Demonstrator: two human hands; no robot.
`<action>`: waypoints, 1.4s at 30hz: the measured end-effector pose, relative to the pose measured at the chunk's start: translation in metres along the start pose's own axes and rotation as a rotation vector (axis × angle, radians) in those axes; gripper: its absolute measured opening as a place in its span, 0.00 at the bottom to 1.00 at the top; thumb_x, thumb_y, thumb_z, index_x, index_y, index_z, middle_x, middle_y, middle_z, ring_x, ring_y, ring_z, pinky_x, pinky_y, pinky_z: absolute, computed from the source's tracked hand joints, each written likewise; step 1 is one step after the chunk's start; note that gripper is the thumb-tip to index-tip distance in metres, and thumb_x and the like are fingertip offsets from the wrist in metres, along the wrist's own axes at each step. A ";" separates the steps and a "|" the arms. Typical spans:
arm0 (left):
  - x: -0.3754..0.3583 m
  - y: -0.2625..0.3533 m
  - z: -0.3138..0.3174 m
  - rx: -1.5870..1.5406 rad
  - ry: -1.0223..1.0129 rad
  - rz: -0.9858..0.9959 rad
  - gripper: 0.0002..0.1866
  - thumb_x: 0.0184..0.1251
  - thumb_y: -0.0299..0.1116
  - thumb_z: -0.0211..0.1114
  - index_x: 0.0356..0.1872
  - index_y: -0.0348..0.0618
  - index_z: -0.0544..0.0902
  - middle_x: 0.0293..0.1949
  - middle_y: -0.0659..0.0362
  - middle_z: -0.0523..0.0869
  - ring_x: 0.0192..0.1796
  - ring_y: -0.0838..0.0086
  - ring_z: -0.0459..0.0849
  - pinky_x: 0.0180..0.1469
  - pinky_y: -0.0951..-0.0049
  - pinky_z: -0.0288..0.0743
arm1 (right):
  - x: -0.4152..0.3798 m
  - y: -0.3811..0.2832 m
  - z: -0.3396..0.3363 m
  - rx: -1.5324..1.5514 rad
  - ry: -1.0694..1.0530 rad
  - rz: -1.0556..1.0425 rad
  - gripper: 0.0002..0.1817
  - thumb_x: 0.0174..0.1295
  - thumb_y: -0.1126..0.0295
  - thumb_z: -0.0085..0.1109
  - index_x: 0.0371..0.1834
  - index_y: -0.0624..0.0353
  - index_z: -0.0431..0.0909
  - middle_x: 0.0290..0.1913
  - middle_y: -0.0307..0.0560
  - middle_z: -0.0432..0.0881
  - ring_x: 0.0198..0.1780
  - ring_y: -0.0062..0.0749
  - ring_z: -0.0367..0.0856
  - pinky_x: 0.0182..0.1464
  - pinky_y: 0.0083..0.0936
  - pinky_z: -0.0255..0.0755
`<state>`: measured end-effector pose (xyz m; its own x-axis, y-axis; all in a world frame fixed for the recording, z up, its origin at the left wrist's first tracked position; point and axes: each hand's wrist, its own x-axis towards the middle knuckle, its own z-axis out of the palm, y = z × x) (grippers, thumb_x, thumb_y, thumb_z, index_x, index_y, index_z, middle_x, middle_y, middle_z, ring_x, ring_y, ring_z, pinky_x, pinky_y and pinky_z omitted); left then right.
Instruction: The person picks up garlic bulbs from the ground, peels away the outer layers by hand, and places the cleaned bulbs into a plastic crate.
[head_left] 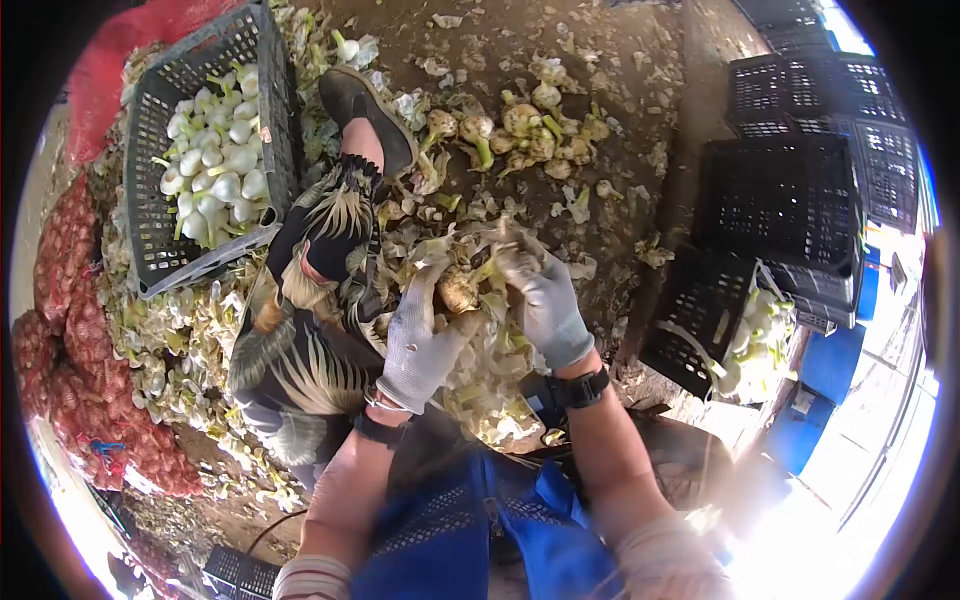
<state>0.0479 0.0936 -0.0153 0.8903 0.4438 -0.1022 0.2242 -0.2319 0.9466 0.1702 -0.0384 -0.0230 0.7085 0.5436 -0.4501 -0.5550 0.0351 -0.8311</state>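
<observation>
My left hand point(424, 342), in a whitish work glove, is closed around a brownish garlic bulb point(458, 289) with its outer skin on. The thumb presses along the bulb's near side. Just to the right, my gloved right hand point(546, 298) has its fingers bent together, pinching loose garlic skin point(492, 272) beside the bulb. Its fingertips are slightly blurred. Below both hands lies a heap of pale papery peelings point(488, 385). Beyond them, several unpeeled garlic bulbs point(525, 120) with cut stems lie on the dirt floor.
At left stands a dark plastic crate point(150, 235) holding white peeled garlic bulbs point(222, 160). Red mesh sacks point(85, 370) line the far left. Stacked black crates point(780, 200) stand at right, near a tipped crate point(690, 325) with pale garlic spilling at its mouth. Peelings cover the ground.
</observation>
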 end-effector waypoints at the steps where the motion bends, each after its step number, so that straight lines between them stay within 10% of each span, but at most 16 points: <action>1: -0.001 0.008 -0.002 0.043 0.006 0.023 0.37 0.56 0.33 0.75 0.67 0.38 0.70 0.59 0.43 0.78 0.62 0.47 0.77 0.65 0.58 0.71 | -0.010 -0.006 0.005 -0.009 0.097 0.064 0.17 0.67 0.70 0.66 0.56 0.64 0.81 0.54 0.44 0.85 0.46 0.22 0.82 0.50 0.20 0.76; 4: -0.014 0.010 -0.003 0.102 -0.006 0.114 0.36 0.56 0.34 0.75 0.66 0.38 0.71 0.58 0.43 0.79 0.62 0.47 0.77 0.64 0.58 0.71 | -0.035 0.001 0.015 -0.227 0.318 0.215 0.17 0.67 0.72 0.65 0.57 0.67 0.79 0.50 0.44 0.85 0.48 0.23 0.82 0.53 0.21 0.75; 6: -0.023 0.020 -0.004 0.144 -0.005 0.152 0.34 0.57 0.33 0.74 0.65 0.37 0.72 0.57 0.44 0.80 0.62 0.49 0.78 0.64 0.59 0.71 | -0.040 0.051 -0.002 -0.539 0.252 -0.304 0.12 0.73 0.71 0.56 0.53 0.66 0.81 0.42 0.39 0.86 0.45 0.18 0.82 0.50 0.18 0.75; 12: -0.039 0.033 -0.006 -0.243 -0.095 -0.107 0.31 0.59 0.34 0.72 0.65 0.39 0.73 0.51 0.49 0.82 0.52 0.60 0.82 0.59 0.67 0.74 | -0.088 -0.004 0.003 -0.438 0.094 -0.113 0.15 0.69 0.81 0.53 0.56 0.68 0.80 0.48 0.38 0.85 0.47 0.16 0.80 0.53 0.18 0.74; 18: -0.048 0.030 0.004 -0.120 -0.110 0.100 0.31 0.62 0.35 0.72 0.65 0.38 0.71 0.53 0.50 0.81 0.50 0.67 0.82 0.54 0.70 0.76 | -0.095 -0.004 0.013 -0.150 0.174 -0.189 0.14 0.68 0.80 0.56 0.56 0.69 0.80 0.49 0.37 0.86 0.48 0.18 0.80 0.55 0.19 0.73; 21: -0.050 0.041 0.000 -0.738 -0.168 -0.149 0.29 0.70 0.38 0.67 0.68 0.36 0.70 0.52 0.61 0.81 0.48 0.82 0.78 0.51 0.77 0.76 | -0.103 -0.014 0.015 -0.296 0.144 -0.271 0.14 0.65 0.81 0.57 0.53 0.69 0.82 0.48 0.39 0.87 0.48 0.19 0.81 0.54 0.20 0.74; 29: -0.055 0.039 -0.012 -1.346 -0.274 -0.461 0.28 0.73 0.57 0.57 0.56 0.40 0.80 0.41 0.55 0.86 0.39 0.69 0.84 0.44 0.65 0.80 | -0.115 0.010 -0.014 -0.877 0.241 -0.567 0.14 0.61 0.83 0.53 0.49 0.68 0.83 0.41 0.50 0.88 0.44 0.25 0.84 0.51 0.22 0.75; 35: -0.052 0.035 -0.008 -0.982 -0.308 -0.392 0.30 0.70 0.53 0.63 0.59 0.35 0.79 0.42 0.54 0.85 0.40 0.72 0.82 0.48 0.69 0.76 | -0.108 -0.002 -0.008 -0.596 0.140 -0.445 0.19 0.70 0.58 0.62 0.42 0.69 0.81 0.33 0.42 0.85 0.40 0.19 0.79 0.45 0.21 0.73; 42: -0.062 0.043 0.006 -0.103 -0.120 0.112 0.29 0.68 0.29 0.68 0.68 0.37 0.69 0.50 0.59 0.82 0.45 0.83 0.80 0.49 0.80 0.77 | -0.107 -0.019 0.029 -0.546 0.238 -0.231 0.14 0.66 0.71 0.63 0.51 0.68 0.83 0.40 0.42 0.89 0.44 0.19 0.82 0.48 0.21 0.75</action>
<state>0.0047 0.0508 0.0296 0.9497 0.3122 -0.0244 0.0848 -0.1816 0.9797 0.0926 -0.0734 0.0507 0.8958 0.3693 -0.2472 -0.1186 -0.3376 -0.9338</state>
